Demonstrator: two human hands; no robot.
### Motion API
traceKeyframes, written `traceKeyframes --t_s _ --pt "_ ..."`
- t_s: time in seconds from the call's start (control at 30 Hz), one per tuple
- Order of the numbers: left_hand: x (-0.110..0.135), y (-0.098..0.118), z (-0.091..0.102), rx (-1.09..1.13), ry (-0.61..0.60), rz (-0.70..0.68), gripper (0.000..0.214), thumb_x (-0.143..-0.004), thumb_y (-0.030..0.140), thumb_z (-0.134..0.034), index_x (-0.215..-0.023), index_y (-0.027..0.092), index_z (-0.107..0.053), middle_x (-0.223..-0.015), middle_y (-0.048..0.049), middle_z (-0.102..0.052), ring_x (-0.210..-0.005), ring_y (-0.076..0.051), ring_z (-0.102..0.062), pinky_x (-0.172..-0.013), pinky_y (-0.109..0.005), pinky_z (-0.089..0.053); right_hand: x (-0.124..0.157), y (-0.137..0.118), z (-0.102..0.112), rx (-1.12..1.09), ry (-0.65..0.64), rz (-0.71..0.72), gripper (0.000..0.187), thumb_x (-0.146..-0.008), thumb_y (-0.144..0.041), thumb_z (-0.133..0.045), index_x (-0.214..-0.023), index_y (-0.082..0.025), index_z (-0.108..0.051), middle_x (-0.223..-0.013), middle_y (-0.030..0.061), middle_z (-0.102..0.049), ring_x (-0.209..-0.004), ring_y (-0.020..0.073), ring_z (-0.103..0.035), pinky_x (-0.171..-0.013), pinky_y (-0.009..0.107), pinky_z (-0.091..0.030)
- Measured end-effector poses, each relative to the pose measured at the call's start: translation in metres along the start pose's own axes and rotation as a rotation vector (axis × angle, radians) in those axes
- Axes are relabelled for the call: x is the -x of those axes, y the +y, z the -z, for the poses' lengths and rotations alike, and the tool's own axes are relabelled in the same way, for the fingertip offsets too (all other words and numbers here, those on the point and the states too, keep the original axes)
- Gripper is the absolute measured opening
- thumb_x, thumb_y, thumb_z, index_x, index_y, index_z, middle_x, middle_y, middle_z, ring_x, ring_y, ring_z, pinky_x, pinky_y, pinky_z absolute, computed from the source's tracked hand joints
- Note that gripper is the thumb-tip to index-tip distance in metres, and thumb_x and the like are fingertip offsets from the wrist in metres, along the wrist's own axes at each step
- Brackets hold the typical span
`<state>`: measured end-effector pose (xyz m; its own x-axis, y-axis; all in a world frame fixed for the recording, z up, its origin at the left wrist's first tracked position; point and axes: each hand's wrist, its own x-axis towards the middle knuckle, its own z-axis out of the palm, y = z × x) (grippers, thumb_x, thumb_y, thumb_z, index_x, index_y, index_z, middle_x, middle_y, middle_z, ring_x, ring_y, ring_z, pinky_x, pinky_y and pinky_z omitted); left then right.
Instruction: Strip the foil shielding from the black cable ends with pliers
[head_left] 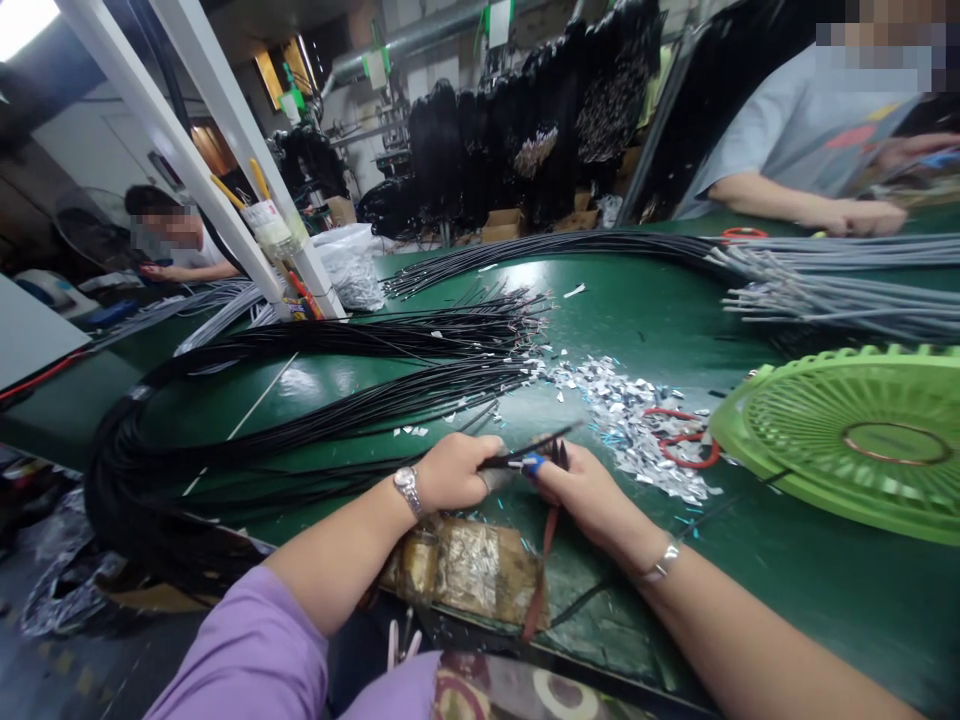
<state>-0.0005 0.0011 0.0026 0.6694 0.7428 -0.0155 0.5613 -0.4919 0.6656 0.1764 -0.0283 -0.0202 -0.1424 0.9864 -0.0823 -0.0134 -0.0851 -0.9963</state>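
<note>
At near bench edge, centre: left hand [454, 472] and right hand [585, 495] meet, knuckles almost touching, above a foil-taped cardboard pad [465, 570].
Left hand: fist closed round a small bunch of black cable ends [525, 455]; watch on that wrist.
Right hand: fingers pinched on the same cable ends, at a small blue piece [532, 463]; can't tell what that piece is. Bracelet on the wrist.
Cable ends: stick out between the two hands, tips pointing up and right, clear of the bench [645, 320].
Black cable bundle [337, 420]: big loop lying left of the hands, loose ends fanned at bench centre, just beyond the left hand.
Foil scraps [637, 420]: heap just beyond and right of the right hand; red-handled scissors [686, 440] lie in its right fringe.
Green fan guard [855, 440]: flat on the bench, right of the scissors, near the right forearm.
Grey cables [840, 285]: far right, well apart from both hands; co-worker's hand [862, 215] beyond them.
White frame posts [225, 150]: far left, behind the bundle.
Open room: bare green strip between the scraps and the grey cables; near edge sits right under the wrists.
</note>
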Motion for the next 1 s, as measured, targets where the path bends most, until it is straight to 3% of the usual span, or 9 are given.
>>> traceKeyframes --t_s 0.1,0.23,0.33,0.47,0.63,0.83,1.0 --pt "-0.003 -0.006 0.006 0.491 -0.21 0.166 0.029 -0.083 0.043 -0.058 -0.08 0.015 -0.053 -0.066 -0.0033 -0.065 -0.052 -0.011 -0.059 -0.051 -0.021 -0.046 -0.002 0.0 0.005 0.128 -0.034 0.144 0.029 -0.072 -0.045 -0.065 -0.065 -0.021 -0.051 -0.054 -0.0054 -0.043 -0.049 0.0106 -0.033 -0.045 0.024 -0.028" --pt "-0.008 -0.008 0.011 0.745 -0.349 0.282 0.046 -0.07 0.057 -0.068 -0.076 0.013 -0.055 -0.066 -0.0053 -0.067 -0.052 -0.011 -0.062 -0.04 -0.016 -0.035 -0.004 -0.002 0.01 0.201 -0.101 0.26 0.035 -0.076 -0.053 -0.063 -0.068 -0.02 -0.054 -0.061 -0.0022 -0.048 -0.057 0.0132 -0.039 -0.051 0.025 -0.034" --pt "-0.008 -0.003 0.011 0.79 -0.301 0.316 0.043 -0.066 0.05 -0.074 -0.075 0.011 -0.058 -0.064 -0.0041 -0.067 -0.048 -0.009 -0.06 -0.036 -0.014 -0.025 -0.004 -0.002 0.011 0.174 -0.128 0.266 0.035 -0.078 -0.055 -0.062 -0.07 -0.021 -0.056 -0.061 -0.0015 -0.048 -0.056 0.0136 -0.038 -0.05 0.025 -0.033" --pt "-0.007 0.001 0.009 0.785 -0.155 0.368 0.039 -0.063 0.043 -0.077 -0.07 0.011 -0.057 -0.055 0.0002 -0.063 -0.041 -0.006 -0.055 -0.037 -0.014 -0.026 -0.004 -0.001 0.009 0.103 -0.125 0.23 0.034 -0.076 -0.055 -0.066 -0.071 -0.022 -0.057 -0.06 -0.0015 -0.049 -0.053 0.0136 -0.037 -0.048 0.026 -0.031" --pt "-0.009 -0.003 0.009 0.88 -0.04 0.361 0.051 -0.059 0.053 -0.077 -0.081 0.013 -0.055 -0.061 -0.0015 -0.066 -0.047 -0.011 -0.061 -0.036 -0.015 -0.032 -0.004 -0.001 0.01 0.141 -0.098 0.262 0.032 -0.077 -0.053 -0.065 -0.068 -0.022 -0.058 -0.059 -0.0008 -0.051 -0.055 0.015 -0.042 -0.05 0.026 -0.034" --pt "-0.011 -0.009 0.015 0.832 -0.248 0.34 0.059 -0.049 0.054 -0.083 -0.08 0.009 -0.061 -0.077 -0.0081 -0.068 -0.049 -0.013 -0.063 -0.034 -0.017 -0.035 0.0 -0.007 0.01 0.246 -0.147 0.397 0.026 -0.084 -0.046 -0.059 -0.075 -0.022 -0.063 -0.067 0.0026 -0.063 -0.063 0.0188 -0.054 -0.062 0.03 -0.044" --pt "-0.01 -0.012 0.019 0.853 -0.388 0.308 0.05 -0.061 0.05 -0.078 -0.087 0.01 -0.062 -0.079 -0.0073 -0.071 -0.038 -0.007 -0.055 -0.031 -0.015 -0.024 0.002 -0.01 0.008 0.295 -0.128 0.438 0.028 -0.082 -0.048 -0.06 -0.072 -0.023 -0.063 -0.071 0.0041 -0.066 -0.063 0.0196 -0.055 -0.064 0.032 -0.045"
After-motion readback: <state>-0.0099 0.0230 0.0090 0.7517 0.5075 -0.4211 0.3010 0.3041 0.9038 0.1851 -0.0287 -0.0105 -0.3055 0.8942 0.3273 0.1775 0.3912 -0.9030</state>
